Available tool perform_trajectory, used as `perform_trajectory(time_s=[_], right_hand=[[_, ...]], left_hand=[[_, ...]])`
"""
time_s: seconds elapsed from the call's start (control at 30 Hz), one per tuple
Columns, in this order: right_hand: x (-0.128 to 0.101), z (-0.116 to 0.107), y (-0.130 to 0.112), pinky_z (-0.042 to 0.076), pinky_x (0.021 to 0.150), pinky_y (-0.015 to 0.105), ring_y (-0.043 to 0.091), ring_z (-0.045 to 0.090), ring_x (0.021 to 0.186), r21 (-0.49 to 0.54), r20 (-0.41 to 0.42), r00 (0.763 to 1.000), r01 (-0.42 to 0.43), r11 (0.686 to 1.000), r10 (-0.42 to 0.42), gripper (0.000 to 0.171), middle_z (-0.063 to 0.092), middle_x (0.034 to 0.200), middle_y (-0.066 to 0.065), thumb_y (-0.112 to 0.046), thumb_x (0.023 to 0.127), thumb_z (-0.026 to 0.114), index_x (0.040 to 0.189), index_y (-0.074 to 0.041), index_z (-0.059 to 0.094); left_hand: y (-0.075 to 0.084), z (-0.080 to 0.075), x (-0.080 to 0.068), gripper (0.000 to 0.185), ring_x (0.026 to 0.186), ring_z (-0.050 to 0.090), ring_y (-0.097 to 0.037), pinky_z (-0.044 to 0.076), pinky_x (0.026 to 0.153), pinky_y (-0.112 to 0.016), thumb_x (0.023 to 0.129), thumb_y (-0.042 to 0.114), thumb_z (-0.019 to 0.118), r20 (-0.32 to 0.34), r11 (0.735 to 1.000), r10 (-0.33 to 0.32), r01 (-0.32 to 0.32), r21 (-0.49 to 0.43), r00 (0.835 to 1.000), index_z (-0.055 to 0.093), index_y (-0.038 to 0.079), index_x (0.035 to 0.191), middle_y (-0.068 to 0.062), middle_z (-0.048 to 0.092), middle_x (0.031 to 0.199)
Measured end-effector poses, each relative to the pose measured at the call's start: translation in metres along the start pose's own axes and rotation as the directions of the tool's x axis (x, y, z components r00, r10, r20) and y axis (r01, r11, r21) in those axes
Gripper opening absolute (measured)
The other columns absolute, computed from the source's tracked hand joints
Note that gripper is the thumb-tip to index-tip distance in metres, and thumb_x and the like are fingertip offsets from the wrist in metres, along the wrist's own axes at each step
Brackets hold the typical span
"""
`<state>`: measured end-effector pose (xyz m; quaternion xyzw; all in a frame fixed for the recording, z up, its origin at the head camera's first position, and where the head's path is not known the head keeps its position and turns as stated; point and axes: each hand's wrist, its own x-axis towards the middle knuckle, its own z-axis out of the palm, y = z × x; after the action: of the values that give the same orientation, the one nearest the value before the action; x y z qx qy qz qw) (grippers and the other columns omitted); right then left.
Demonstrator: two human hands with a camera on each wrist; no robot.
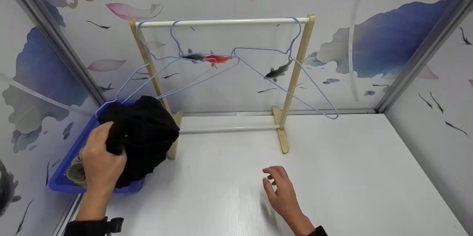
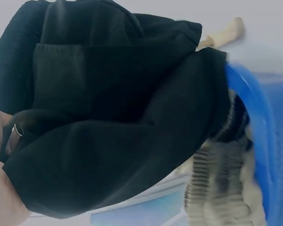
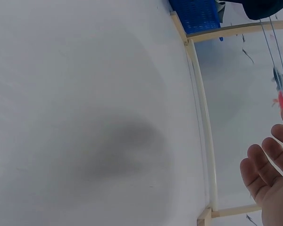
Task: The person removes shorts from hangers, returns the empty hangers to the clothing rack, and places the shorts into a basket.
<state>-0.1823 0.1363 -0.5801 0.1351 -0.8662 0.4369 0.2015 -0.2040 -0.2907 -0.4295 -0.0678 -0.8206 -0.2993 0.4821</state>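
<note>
My left hand (image 1: pixel 101 156) grips a bunched black garment (image 1: pixel 147 140) by its near edge and holds it up in front of the blue basket. In the left wrist view the garment (image 2: pixel 108 99) shows a ribbed band, a seamed panel and a small tag close to the thumb. Light knitted clothing (image 2: pixel 221 188) lies in the basket (image 1: pixel 61 182), partly hidden by the hand and the black cloth. Above the white table, my right hand (image 1: pixel 282 193) has relaxed, slightly bent fingers (image 3: pixel 262 165) and holds nothing.
A wooden rack (image 1: pixel 301 62) with a white top rail (image 1: pixel 221 22) stands at the back. Several blue wire hangers hang from it, one at the right end (image 1: pixel 314 108); those on the left reach over the basket behind the black garment. Printed walls enclose the white table (image 1: pixel 221 191).
</note>
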Motion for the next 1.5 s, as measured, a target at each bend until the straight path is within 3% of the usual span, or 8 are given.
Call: perform_trajectory(time_s=[0.07, 0.17, 0.3, 0.63, 0.83, 1.17, 1.37, 1.5], right_hand=[[0.0, 0.0, 0.0, 0.056, 0.072, 0.033, 0.02, 0.066, 0.091, 0.001, 0.004, 1.0, -0.006, 1.0, 0.006, 0.023, 0.061, 0.112, 0.003, 0.004, 0.094, 0.067, 0.114, -0.007, 0.069], [0.0, 0.0, 0.0, 0.056, 0.073, 0.032, 0.019, 0.066, 0.092, 0.007, 0.011, 1.0, -0.023, 1.0, 0.023, 0.023, 0.061, 0.112, 0.003, 0.003, 0.094, 0.068, 0.114, -0.007, 0.069], [0.0, 0.0, 0.001, 0.057, 0.073, 0.034, 0.02, 0.066, 0.092, 0.012, 0.006, 1.0, -0.024, 1.0, 0.024, 0.023, 0.061, 0.112, 0.003, 0.004, 0.093, 0.068, 0.114, -0.007, 0.069], [-0.001, 0.0, 0.003, 0.057, 0.071, 0.036, 0.021, 0.066, 0.09, 0.015, -0.014, 1.0, 0.023, 1.0, -0.022, 0.024, 0.062, 0.111, 0.004, 0.007, 0.093, 0.067, 0.113, -0.006, 0.069], [-0.001, -0.002, 0.002, 0.057, 0.073, 0.036, 0.02, 0.066, 0.092, 0.016, 0.0, 1.0, 0.001, 1.0, -0.001, 0.023, 0.061, 0.114, 0.003, 0.005, 0.095, 0.066, 0.114, -0.007, 0.069], [-0.001, -0.002, 0.002, 0.057, 0.073, 0.035, 0.019, 0.065, 0.092, 0.007, 0.0, 1.0, -0.004, 1.0, 0.004, 0.023, 0.061, 0.113, 0.003, 0.005, 0.095, 0.066, 0.115, -0.007, 0.068], [-0.001, -0.002, 0.001, 0.057, 0.072, 0.035, 0.02, 0.065, 0.091, 0.004, -0.009, 1.0, 0.005, 1.0, -0.005, 0.024, 0.061, 0.113, 0.003, 0.006, 0.094, 0.067, 0.114, -0.006, 0.069], [0.0, -0.002, 0.001, 0.057, 0.073, 0.035, 0.019, 0.065, 0.092, 0.0, 0.002, 1.0, -0.005, 1.0, 0.005, 0.024, 0.061, 0.113, 0.003, 0.006, 0.094, 0.066, 0.114, -0.007, 0.069]], left_hand=[[-0.004, 0.0, -0.004, 0.031, 0.11, 0.064, -0.046, 0.041, 0.108, -0.019, 0.085, -0.011, 0.071, 0.012, 1.0, 0.013, -0.013, 0.027, 1.0, 0.069, -0.007, 0.115, -0.027, 0.068, 0.117], [-0.01, -0.001, -0.01, 0.034, 0.112, 0.063, -0.048, 0.049, 0.108, -0.041, 0.084, -0.012, 0.074, 0.025, 0.998, 0.016, -0.017, 0.061, 1.0, 0.068, -0.006, 0.116, -0.028, 0.067, 0.119], [-0.019, -0.001, -0.018, 0.046, 0.117, 0.061, -0.048, 0.047, 0.1, -0.062, 0.077, -0.016, 0.078, 0.048, 0.995, 0.009, -0.014, 0.104, 0.999, 0.067, -0.006, 0.121, -0.028, 0.065, 0.123], [-0.037, 0.005, -0.031, 0.066, 0.11, 0.06, -0.051, 0.047, 0.095, -0.069, 0.065, -0.026, 0.071, 0.133, 0.968, 0.035, -0.067, 0.241, 0.99, 0.065, -0.005, 0.128, -0.029, 0.063, 0.121], [-0.044, 0.011, -0.035, 0.065, 0.107, 0.058, -0.053, 0.046, 0.086, -0.069, 0.066, -0.024, 0.069, 0.188, 0.95, -0.006, -0.053, 0.308, 0.982, 0.063, -0.007, 0.128, -0.031, 0.061, 0.122], [-0.058, 0.017, -0.038, 0.058, 0.098, 0.059, -0.056, 0.045, 0.08, -0.07, 0.07, -0.022, 0.064, 0.216, 0.938, -0.129, 0.048, 0.344, 0.968, 0.063, -0.008, 0.126, -0.033, 0.061, 0.119], [-0.066, 0.016, -0.035, 0.057, 0.105, 0.056, -0.058, 0.046, 0.089, -0.07, 0.073, -0.021, 0.063, 0.238, 0.932, -0.24, 0.154, 0.329, 0.941, 0.058, -0.012, 0.129, -0.038, 0.058, 0.123], [-0.069, 0.012, -0.026, 0.058, 0.111, 0.054, -0.059, 0.044, 0.093, -0.07, 0.075, -0.019, 0.061, 0.213, 0.907, -0.342, 0.263, 0.328, 0.915, 0.054, -0.014, 0.133, -0.04, 0.054, 0.125]])
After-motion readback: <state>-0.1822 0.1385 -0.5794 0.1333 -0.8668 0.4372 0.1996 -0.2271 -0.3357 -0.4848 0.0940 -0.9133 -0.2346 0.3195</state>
